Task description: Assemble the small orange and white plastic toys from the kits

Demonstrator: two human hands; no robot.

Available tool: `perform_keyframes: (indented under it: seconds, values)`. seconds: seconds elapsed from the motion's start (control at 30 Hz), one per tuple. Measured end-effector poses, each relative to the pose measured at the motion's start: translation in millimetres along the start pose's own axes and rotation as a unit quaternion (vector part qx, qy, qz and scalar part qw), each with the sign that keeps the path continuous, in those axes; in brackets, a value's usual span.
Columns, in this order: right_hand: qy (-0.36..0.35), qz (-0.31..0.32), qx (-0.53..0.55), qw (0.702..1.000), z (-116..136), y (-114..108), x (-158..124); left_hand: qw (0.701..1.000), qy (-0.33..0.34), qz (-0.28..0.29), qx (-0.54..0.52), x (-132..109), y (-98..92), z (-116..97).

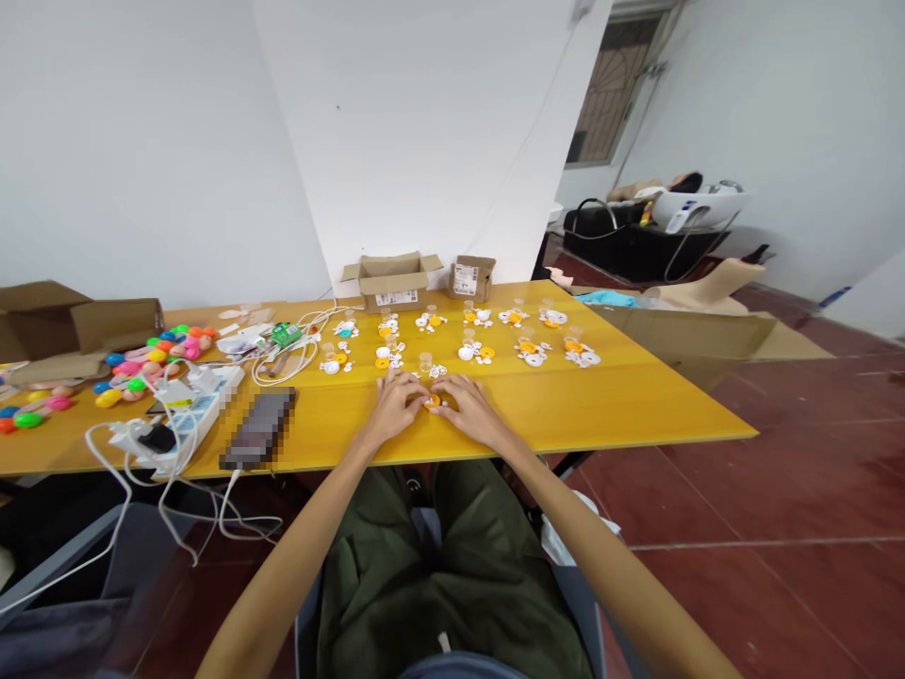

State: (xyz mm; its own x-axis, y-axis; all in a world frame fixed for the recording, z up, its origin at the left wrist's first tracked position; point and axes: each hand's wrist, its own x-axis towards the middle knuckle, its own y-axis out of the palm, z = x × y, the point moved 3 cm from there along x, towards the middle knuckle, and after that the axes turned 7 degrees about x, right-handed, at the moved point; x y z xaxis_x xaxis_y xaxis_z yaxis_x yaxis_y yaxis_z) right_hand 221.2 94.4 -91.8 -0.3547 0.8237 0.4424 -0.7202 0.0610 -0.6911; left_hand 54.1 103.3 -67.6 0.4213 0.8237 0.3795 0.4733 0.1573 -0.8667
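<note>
A small orange round plastic part [432, 401] with white on it is at the near side of the yellow table [608, 405]. My left hand [397, 401] grips it from the left, thumb and fingertips closed in on its edge. From the other side my right hand [465, 404] pinches the same part, fingers curled. Just beyond my fingertips stand a small clear cup [425, 360] and several small white gear-like pieces [439, 371]. The fingers partly cover the orange part, so its finer detail is too small to make out.
Several groups of white and orange pieces [527, 351] with clear cups lie in rows farther back. Two cardboard boxes [400, 283] stand against the wall. On the left are a phone [258, 429], a power strip [205, 410] with cables, and colourful plastic eggs [134, 368].
</note>
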Motion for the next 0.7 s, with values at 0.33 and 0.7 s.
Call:
perform_keyframes:
  seconds: [0.33, 0.7]
  values:
    - [-0.021, -0.075, -0.043, 0.996, -3.2, -9.3, -9.0, 0.999, 0.020, 0.015, 0.022, -5.4, -1.7, -5.0]
    - [-0.047, -0.082, -0.074, 0.993, -1.2, -5.0, -9.3, 0.999, 0.023, 0.042, 0.021, -5.6, -0.4, -5.0]
